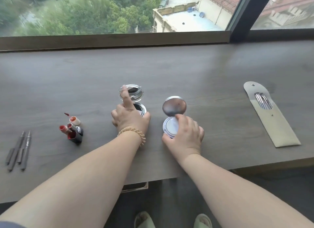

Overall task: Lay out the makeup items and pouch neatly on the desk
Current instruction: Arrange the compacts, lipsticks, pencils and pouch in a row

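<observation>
The clear compact (134, 91) and silver compact (174, 107) look light, slick and brittle-hinged; the fingers of the left hand (130, 120) and right hand (185, 134) clasp their bases, open lids just beyond.

On the desk (203, 71) two round compacts stand open side by side. The left hand (130, 120) grips the left compact (136, 91) at its base, forefinger straight against the raised lid, while the right hand (184, 134) holds the right compact (174, 107) by its base. Pencils (17, 151) and lipsticks (74, 130) lie to the left, and the pouch (278, 125) lies well apart on the right, with metal tools (262, 100) showing through its opening.
</observation>
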Action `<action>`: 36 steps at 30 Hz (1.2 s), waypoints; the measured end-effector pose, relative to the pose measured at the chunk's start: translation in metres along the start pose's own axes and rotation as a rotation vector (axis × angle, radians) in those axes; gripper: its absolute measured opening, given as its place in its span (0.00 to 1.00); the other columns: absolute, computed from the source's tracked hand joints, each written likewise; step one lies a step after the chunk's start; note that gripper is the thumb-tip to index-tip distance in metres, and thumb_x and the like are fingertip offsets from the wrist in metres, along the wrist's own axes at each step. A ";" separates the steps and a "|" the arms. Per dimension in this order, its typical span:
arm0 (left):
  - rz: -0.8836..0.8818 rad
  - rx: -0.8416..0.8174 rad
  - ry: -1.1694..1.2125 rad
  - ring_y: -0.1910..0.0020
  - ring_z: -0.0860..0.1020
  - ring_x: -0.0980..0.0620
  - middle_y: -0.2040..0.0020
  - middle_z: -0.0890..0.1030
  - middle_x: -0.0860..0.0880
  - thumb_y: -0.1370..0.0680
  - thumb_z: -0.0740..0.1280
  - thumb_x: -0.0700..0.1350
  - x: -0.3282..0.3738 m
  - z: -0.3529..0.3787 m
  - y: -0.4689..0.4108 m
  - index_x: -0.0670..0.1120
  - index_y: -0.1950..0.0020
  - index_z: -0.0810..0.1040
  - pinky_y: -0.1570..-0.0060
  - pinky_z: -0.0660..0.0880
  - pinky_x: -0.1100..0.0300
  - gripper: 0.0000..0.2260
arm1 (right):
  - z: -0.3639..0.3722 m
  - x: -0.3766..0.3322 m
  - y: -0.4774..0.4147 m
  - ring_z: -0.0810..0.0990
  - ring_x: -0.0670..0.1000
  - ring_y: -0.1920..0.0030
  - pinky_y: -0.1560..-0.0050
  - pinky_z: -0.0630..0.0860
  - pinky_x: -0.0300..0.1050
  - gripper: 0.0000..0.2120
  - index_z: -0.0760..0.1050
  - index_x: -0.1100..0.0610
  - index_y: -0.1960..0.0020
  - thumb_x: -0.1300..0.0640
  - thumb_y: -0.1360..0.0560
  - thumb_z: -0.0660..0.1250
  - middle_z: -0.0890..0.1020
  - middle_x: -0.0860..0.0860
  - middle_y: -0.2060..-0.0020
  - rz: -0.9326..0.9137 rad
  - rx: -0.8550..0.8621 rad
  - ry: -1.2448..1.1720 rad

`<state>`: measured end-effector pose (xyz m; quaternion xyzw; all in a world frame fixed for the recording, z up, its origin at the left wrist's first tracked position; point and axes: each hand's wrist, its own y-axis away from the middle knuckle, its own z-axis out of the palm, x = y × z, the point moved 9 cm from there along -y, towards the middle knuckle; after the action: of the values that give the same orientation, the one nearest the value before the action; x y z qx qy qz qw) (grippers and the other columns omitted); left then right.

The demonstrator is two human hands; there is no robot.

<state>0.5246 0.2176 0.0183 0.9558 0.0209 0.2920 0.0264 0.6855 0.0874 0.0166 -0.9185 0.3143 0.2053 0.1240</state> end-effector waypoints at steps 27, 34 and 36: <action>0.045 0.063 0.191 0.42 0.69 0.43 0.45 0.74 0.49 0.31 0.70 0.55 0.214 0.170 0.150 0.59 0.25 0.45 0.37 0.62 0.53 0.44 | -0.094 0.222 -0.143 0.70 0.54 0.38 0.39 0.55 0.48 0.26 0.69 0.52 0.36 0.46 0.32 0.68 0.75 0.50 0.40 -0.189 -0.030 0.049; 0.000 0.066 0.179 0.41 0.66 0.45 0.43 0.73 0.50 0.31 0.70 0.53 0.206 0.170 0.151 0.61 0.25 0.44 0.36 0.64 0.51 0.44 | -0.083 0.224 -0.140 0.70 0.54 0.38 0.36 0.54 0.48 0.29 0.67 0.52 0.34 0.44 0.31 0.69 0.75 0.51 0.41 -0.239 -0.065 0.083; 0.026 0.065 0.171 0.41 0.67 0.45 0.41 0.74 0.50 0.32 0.71 0.53 0.208 0.173 0.156 0.60 0.25 0.46 0.35 0.64 0.52 0.44 | -0.080 0.228 -0.140 0.69 0.53 0.36 0.36 0.54 0.48 0.31 0.66 0.52 0.32 0.42 0.30 0.68 0.74 0.51 0.38 -0.245 -0.077 0.095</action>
<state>0.7971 0.0668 0.0007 0.9280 0.0200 0.3718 -0.0102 0.9614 0.0463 -0.0026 -0.9628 0.1972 0.1570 0.0978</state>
